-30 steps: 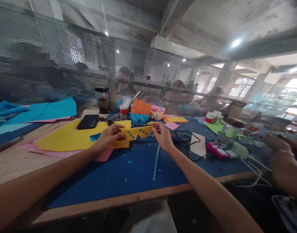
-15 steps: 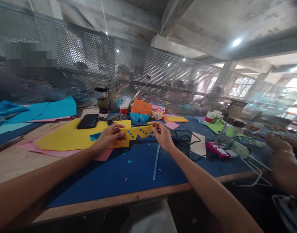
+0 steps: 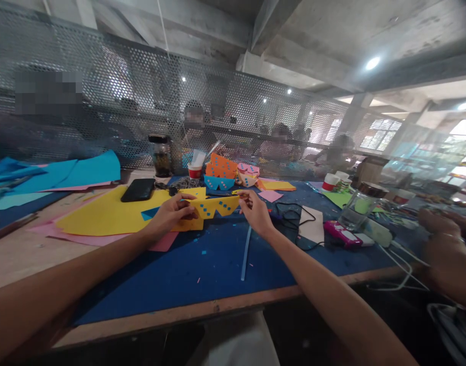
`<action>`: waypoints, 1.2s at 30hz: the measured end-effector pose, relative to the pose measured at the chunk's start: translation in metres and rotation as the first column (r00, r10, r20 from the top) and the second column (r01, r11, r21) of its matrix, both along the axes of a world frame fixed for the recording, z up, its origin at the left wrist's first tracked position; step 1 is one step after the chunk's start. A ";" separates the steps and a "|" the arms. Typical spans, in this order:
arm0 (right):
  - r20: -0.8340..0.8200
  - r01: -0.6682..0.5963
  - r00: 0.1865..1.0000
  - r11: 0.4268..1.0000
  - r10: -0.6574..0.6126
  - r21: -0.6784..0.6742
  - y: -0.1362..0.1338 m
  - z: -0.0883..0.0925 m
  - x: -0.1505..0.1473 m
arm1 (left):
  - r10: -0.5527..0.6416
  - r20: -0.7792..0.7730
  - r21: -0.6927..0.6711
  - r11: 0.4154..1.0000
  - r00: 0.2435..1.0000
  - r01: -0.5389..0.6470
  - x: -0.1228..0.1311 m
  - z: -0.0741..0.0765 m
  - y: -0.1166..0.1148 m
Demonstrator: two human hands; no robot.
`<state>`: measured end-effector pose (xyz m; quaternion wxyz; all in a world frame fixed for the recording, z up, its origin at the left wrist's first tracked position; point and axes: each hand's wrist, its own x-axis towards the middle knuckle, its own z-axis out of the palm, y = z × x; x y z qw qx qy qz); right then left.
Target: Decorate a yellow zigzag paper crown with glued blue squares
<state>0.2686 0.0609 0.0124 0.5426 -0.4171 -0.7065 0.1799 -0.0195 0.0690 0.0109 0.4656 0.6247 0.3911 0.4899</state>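
Note:
Between my two hands is a yellow paper cutout (image 3: 210, 207) with small blue squares on it and notches along its lower edge. My left hand (image 3: 176, 211) pinches its left end, fingers closed. The right end is between the thumb and fingers of my right hand (image 3: 253, 207), also closed. Behind it stand similar cutouts: a blue one (image 3: 219, 183) with pink squares, an orange one (image 3: 222, 166) and a pink one (image 3: 248, 169). Under my left hand lie yellow sheets (image 3: 103, 213) and a piece of blue paper (image 3: 149, 214). A clear glue stick (image 3: 245, 256) lies below my right hand.
A black phone (image 3: 137, 190), a dark jar (image 3: 160, 156) and a red-and-white cup (image 3: 195, 171) stand at the back left. Rightward are a black cord (image 3: 293, 216), a magenta device (image 3: 342, 234), a glass jar (image 3: 358, 206) and a co-worker's hands (image 3: 440, 229). A perforated metal screen (image 3: 133, 81) runs behind.
Almost nothing differs. Both hands keep hold of the yellow cutout in about the same place, and the view has shifted very slightly.

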 end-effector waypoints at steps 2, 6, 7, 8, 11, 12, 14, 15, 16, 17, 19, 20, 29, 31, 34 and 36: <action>0.003 0.005 1.000 1.000 -0.005 0.001 0.000 0.000 0.000 | -0.001 0.002 -0.001 1.000 1.000 0.001 0.000 0.000 0.001; 0.005 0.008 1.000 1.000 -0.008 0.001 0.000 0.000 0.000 | -0.003 0.006 -0.002 1.000 1.000 0.003 0.000 0.000 0.001; 0.006 0.007 1.000 1.000 -0.007 0.001 0.000 0.001 0.000 | -0.004 0.006 -0.002 1.000 1.000 0.004 0.000 0.000 0.000; 0.006 0.007 1.000 1.000 -0.007 0.000 0.000 0.001 0.000 | -0.004 0.005 -0.002 1.000 1.000 0.004 0.000 0.001 0.000; 0.009 0.006 1.000 1.000 -0.006 -0.002 -0.001 0.001 0.000 | 0.000 0.002 -0.001 1.000 1.000 0.000 0.001 0.002 -0.002; 0.010 0.007 1.000 1.000 -0.007 -0.002 -0.001 0.001 0.000 | 0.001 0.001 0.000 1.000 1.000 -0.001 0.001 0.003 -0.002; 0.011 0.009 1.000 1.000 -0.009 -0.003 -0.001 0.002 0.000 | 0.004 0.002 -0.001 1.000 1.000 -0.004 0.001 0.003 -0.003; 0.011 0.010 1.000 1.000 -0.010 -0.002 -0.001 0.002 0.000 | 0.005 0.005 -0.003 1.000 1.000 -0.005 0.001 0.003 -0.003; 0.011 0.010 1.000 1.000 -0.010 -0.002 -0.002 0.002 0.000 | 0.007 0.008 -0.005 1.000 1.000 -0.007 0.001 0.003 -0.003; 0.012 0.009 1.000 1.000 -0.009 -0.002 -0.002 0.002 0.001 | 0.009 0.012 -0.007 1.000 1.000 -0.009 0.001 0.002 -0.002; 0.013 0.008 1.000 1.000 -0.008 -0.002 -0.002 0.003 0.001 | 0.011 0.018 -0.011 1.000 1.000 -0.011 0.001 0.002 -0.002; 0.014 0.007 1.000 1.000 -0.007 -0.003 -0.002 0.003 0.001 | 0.010 0.021 -0.011 1.000 1.000 -0.010 0.001 0.001 -0.002; 0.017 0.005 1.000 1.000 -0.005 0.000 -0.003 0.003 0.000 | -0.009 0.014 -0.002 1.000 1.000 0.009 0.000 0.002 -0.003; 0.019 0.005 1.000 1.000 -0.005 0.001 -0.003 0.003 0.000 | -0.003 0.016 0.003 1.000 1.000 0.003 0.000 0.002 -0.002; 0.020 0.008 1.000 1.000 -0.008 -0.001 -0.003 0.003 0.000 | -0.001 0.015 0.006 1.000 1.000 0.001 0.001 0.001 0.000; 0.018 0.011 1.000 1.000 -0.011 -0.001 -0.003 0.003 0.000 | -0.002 0.017 0.006 1.000 1.000 0.002 0.001 0.000 0.001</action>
